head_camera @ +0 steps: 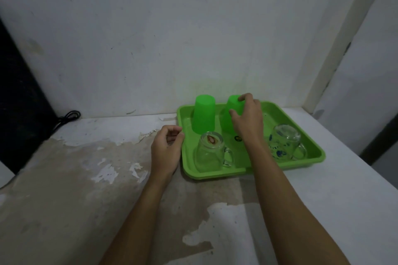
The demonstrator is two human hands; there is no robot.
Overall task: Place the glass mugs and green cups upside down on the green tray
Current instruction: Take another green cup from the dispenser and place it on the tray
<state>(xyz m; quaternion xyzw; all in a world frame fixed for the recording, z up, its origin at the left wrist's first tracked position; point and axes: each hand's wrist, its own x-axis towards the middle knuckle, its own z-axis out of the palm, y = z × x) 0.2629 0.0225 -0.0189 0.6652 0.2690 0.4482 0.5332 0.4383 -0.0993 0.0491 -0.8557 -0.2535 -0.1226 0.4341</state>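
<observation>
A green tray point(310, 135) lies on the white counter against the wall. Two green cups stand upside down at its back: the left green cup point(204, 114) is free, and my right hand point(247, 116) grips the right green cup point(229, 118) from above and the side. In front, two glass mugs stand upside down: the left glass mug point(210, 153) with its handle to the right, and the right glass mug point(284, 144) with blue print. My left hand point(168, 148) hovers at the tray's left edge, fingers loosely curled, holding nothing.
The counter point(86, 178) has peeling, stained paint on the left and front. A black cable point(69, 116) lies at the back left corner beside a dark panel. A wall stands right behind the tray, and the counter's right edge drops off near a door frame.
</observation>
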